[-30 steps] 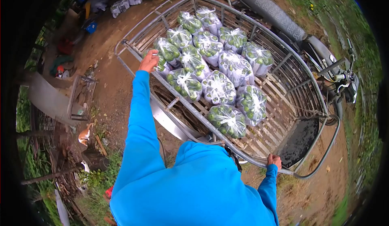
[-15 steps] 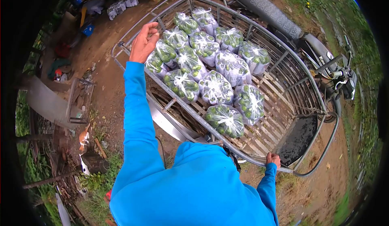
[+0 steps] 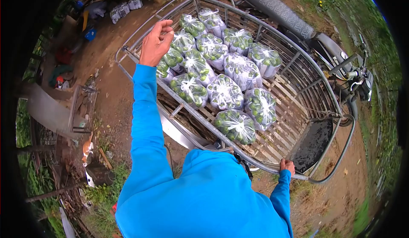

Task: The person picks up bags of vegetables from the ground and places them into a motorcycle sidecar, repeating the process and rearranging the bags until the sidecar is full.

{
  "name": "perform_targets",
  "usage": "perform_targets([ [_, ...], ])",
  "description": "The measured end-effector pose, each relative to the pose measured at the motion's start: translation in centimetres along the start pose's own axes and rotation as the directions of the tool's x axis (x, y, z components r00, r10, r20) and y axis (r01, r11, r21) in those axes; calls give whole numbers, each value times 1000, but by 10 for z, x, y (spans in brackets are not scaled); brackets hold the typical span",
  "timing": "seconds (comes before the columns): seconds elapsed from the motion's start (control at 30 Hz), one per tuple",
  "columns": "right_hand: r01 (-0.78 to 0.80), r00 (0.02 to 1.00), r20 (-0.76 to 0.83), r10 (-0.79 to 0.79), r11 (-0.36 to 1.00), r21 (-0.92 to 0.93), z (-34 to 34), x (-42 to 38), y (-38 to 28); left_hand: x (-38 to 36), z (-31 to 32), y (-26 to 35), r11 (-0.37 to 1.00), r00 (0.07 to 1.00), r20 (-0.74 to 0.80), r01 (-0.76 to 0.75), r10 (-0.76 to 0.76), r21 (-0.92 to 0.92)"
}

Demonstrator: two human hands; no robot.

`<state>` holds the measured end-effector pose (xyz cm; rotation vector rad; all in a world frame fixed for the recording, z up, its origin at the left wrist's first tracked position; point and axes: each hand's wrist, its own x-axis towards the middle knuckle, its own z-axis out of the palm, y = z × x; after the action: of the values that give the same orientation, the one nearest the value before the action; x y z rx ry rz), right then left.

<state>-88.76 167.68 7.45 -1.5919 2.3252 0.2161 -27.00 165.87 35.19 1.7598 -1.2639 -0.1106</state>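
My left hand [image 3: 156, 44], in a blue sleeve, is raised above the near-left side of the metal cart, beside the bags. Its fingers are loosely bent with the thumb apart, and nothing shows in them. At the lower right, my right hand [image 3: 287, 166] is closed around the cart's metal rail [image 3: 255, 161]. Several clear plastic bags of small green fruit [image 3: 226, 92], which look like limes, stand knotted on the slatted bed [image 3: 286, 110]. Part of one bag [image 3: 164, 70] is below my left wrist.
A motorcycle [image 3: 294, 18] stands along the far side of the cart. More filled bags [image 3: 120, 10] lie on the dirt at the upper left. A cat [image 3: 87, 147] is on the ground at left, near a wooden frame [image 3: 81, 110]. A dark panel [image 3: 313, 146] lines the cart's right end.
My left hand has moved slightly right and up, its fingers still bent. The right hand keeps its hold on the rail. The view has shifted a little; the bags stay put.
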Motion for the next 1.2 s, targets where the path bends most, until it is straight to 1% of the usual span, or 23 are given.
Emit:
perform_targets([
  [0.07,6,1000,-18,-6,1000,0,-2,-3,-1,8,16,-34,999,1000,14,9,-8,-47],
  [0.13,1,1000,-17,-1,1000,14,0,-3,0,11,29,-75,986,957,245,167,-158,-13],
  [0.23,-9,999,-32,10,1000,30,-2,-1,0,9,43,-96,993,957,269,118,-107,-25],
  [0.27,0,999,-32,0,1000,22,-1,-2,1,6,46,-99,982,948,266,186,-174,-21],
  [0.43,-11,1000,-25,11,1000,0,3,0,1,-10,74,-92,958,939,251,267,-235,-103],
  [0.5,-9,1000,8,9,1000,0,1,1,0,-32,102,-83,954,978,150,179,-146,-239],
  [0.57,-18,1000,-21,17,1000,-25,-4,-4,-5,-71,134,-66,963,965,247,149,-92,-225],
  [0.6,-13,999,-43,12,1000,-22,0,-3,-3,-94,152,-62,987,942,334,69,-17,-144],
  [0.63,-15,999,-48,14,1000,-26,3,-2,-2,-117,164,-56,988,845,530,132,-72,-77],
  [0.67,-9,999,-36,8,1000,-25,4,-1,-1,-141,175,-54,995,737,672,97,-71,-2],
  [0.7,-3,1000,-24,3,1000,-24,5,-1,-1,-169,198,-71,995,705,709,80,-11,-64],
  [0.73,3,999,-34,-4,1000,-28,5,-1,0,-192,208,-74,986,672,740,146,-35,-86],
  [0.77,12,999,-39,-14,999,-39,6,-1,1,-204,213,-73,984,679,733,155,-40,-90],
  [0.83,18,999,-35,-19,999,-27,9,1,3,-214,224,-73,926,616,783,342,-90,-163],
  [0.87,25,998,-52,-26,999,-19,10,2,5,-213,229,-77,880,675,738,360,-18,-308],
  [0.9,33,998,-53,-34,999,-26,8,1,4,-205,229,-73,878,680,733,365,-23,-311],
  [0.97,44,999,-15,-44,999,-14,5,-2,1,-175,222,-51,686,750,653,532,-108,-497],
  [1.0,47,999,-19,-47,999,-16,6,-2,2,-160,219,-38,662,799,571,533,-189,-526],
  [1.03,44,999,-29,-45,999,-15,10,0,4,-145,216,-25,640,834,483,529,-268,-558],
  [1.07,39,998,-40,-40,999,-13,11,2,6,-130,212,-14,638,836,483,525,-262,-563],
  [1.13,41,998,-49,-42,999,-25,10,2,6,-103,204,4,691,911,319,407,-262,-597],
  [1.17,47,998,-47,-49,998,-38,10,2,6,-92,202,11,690,912,319,405,-258,-600],
  [1.2,42,998,-36,-43,999,-31,10,2,6,-81,202,18,700,938,237,347,-254,-624],
])
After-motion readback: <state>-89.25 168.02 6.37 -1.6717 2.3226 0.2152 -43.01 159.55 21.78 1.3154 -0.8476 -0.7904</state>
